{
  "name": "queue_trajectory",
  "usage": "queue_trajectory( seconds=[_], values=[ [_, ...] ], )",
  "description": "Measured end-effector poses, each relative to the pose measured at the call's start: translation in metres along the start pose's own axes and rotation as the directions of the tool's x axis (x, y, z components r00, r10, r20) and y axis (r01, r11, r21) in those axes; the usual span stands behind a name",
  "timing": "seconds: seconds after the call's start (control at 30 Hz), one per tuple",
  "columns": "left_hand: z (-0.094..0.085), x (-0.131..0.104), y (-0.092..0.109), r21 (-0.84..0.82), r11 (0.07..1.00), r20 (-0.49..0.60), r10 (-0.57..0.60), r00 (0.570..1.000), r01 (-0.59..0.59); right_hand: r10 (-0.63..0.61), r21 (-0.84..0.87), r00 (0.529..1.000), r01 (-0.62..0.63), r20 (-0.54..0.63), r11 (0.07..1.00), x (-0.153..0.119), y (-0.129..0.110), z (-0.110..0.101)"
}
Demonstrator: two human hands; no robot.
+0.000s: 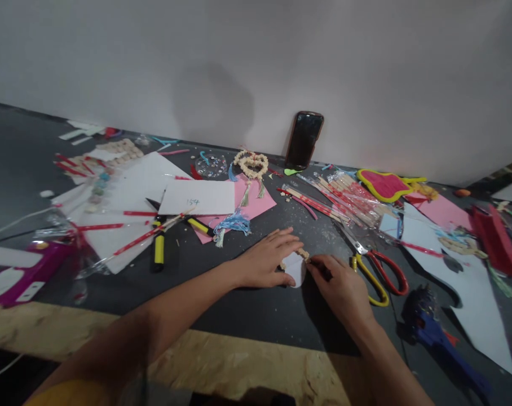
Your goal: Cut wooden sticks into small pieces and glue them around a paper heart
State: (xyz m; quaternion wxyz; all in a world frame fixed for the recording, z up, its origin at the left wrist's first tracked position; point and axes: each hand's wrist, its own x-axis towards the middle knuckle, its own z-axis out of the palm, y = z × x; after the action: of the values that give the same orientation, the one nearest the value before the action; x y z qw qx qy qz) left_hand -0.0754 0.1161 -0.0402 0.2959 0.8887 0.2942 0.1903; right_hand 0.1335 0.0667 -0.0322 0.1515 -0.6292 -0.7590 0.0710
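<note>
A small white paper piece point(296, 270) with a rounded lower edge lies on the dark table in front of me. Tan bead-like bits point(302, 255) line part of its rim. My left hand point(266, 256) rests over the paper's left side, fingers stretched out and slightly apart, holding it down. At the right edge, by the tan bits, my right hand point(338, 279) has its thumb and fingertips pinched together. Whatever sits in that pinch is too small to make out. Scissors point(372, 265) with yellow and red handles lie just right of my right hand.
A blue glue gun point(437, 338) lies at the right front. Against the wall leans a phone point(304, 141). Behind my hands are bead loops point(251, 163), a white card point(197, 197) and packaged chopsticks point(344, 197). A purple device point(27, 273) sits at left.
</note>
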Motion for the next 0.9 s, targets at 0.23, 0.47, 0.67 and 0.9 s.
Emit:
queue_trajectory(
  seconds=[0.23,0.47,0.67,0.9],
  values=[
    [-0.004,-0.002,-0.002,-0.174,0.979,-0.256,-0.150,0.955,0.107,-0.025,0.009,1.000,0.025,-0.019,1.000,-0.021,0.002,-0.027],
    [-0.011,0.002,0.002,-0.089,0.981,-0.448,-0.192,0.873,0.171,-0.066,0.049,0.993,0.071,-0.101,0.996,-0.067,0.010,-0.031],
    [-0.016,-0.001,0.011,0.144,0.978,-0.169,-0.127,0.977,0.152,-0.202,-0.072,0.969,0.193,-0.144,0.978,-0.071,0.014,-0.015],
    [-0.018,-0.026,0.019,0.335,0.932,0.016,-0.154,0.988,0.140,-0.237,-0.190,0.968,0.219,-0.080,0.957,-0.048,0.008,-0.005]
  ],
)
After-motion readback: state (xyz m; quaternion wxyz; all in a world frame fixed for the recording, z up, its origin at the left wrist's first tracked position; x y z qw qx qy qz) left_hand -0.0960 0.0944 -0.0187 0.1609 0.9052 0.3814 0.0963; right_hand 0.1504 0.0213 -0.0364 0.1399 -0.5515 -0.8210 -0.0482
